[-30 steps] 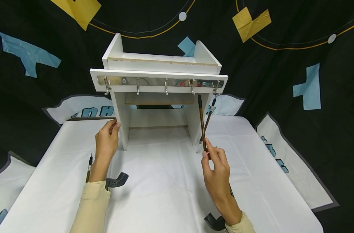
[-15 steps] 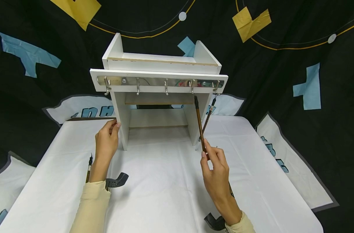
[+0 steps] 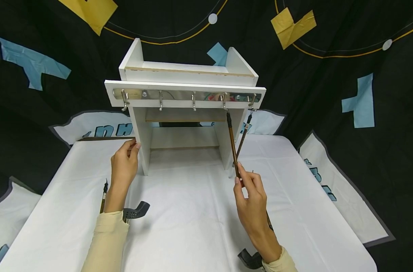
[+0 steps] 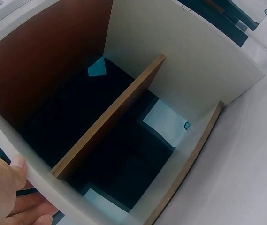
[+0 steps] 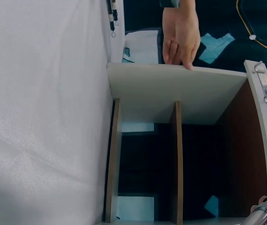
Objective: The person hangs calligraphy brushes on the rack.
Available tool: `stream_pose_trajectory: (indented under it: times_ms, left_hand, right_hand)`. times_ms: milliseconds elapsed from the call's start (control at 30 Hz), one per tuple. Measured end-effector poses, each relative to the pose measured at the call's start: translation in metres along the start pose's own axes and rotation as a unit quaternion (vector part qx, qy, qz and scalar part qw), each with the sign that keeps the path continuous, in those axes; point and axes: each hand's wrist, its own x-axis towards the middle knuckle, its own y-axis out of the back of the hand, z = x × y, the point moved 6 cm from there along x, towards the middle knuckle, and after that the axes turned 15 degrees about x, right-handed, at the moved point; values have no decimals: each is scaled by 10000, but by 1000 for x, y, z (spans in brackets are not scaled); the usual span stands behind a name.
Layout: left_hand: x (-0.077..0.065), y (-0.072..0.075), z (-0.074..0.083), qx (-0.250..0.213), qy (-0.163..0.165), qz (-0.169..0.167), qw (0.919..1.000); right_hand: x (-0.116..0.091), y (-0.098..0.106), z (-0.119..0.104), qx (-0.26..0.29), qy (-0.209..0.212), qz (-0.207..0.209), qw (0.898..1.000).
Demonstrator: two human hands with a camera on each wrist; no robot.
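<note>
Blk curtain (image 3: 328, 94) fills the bkgd, w/ blue & yellow patches (image 3: 293, 28) on it. In front is the tbl (image 3: 179, 226), under white cloth. White shelf (image 3: 189, 77) stands upright on tbl, approx. centre; a steel hook rail (image 3: 177, 95) runs along its front board near the top.

L hand (image 3: 124, 164) grips shelf's L side panel at the front edge: thumb in front, fingers behind, per L wrist view. R hand (image 3: 252, 204) is in front of shelf's R side, pinching the held brush (image 3: 232, 143) btwn thumb & fingertips, near its lower end. That brush tilts slightly, upper end right by the 2nd hook from R; can't tell if its loop is on.

Hung brush (image 3: 243, 136) dangles from the far-R hook, slanting behind the held one. L brush (image 3: 104, 194) lies on tbl next to L wrist. Smallest: 5 hooks (image 3: 194, 100) on the rail.
</note>
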Motion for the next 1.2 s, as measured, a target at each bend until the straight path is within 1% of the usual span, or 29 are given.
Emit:
stream_pose_trajectory:
  times_ms: [300,1200]
  left_hand:
    - [0,0,-1,-16,2,13,10000]
    - [0,-1,-2,-19,18,-14,10000]
  right_hand:
    - [1,0,0,18,-6,46,10000]
    - [2,-4,0,-25,0,-9,10000]
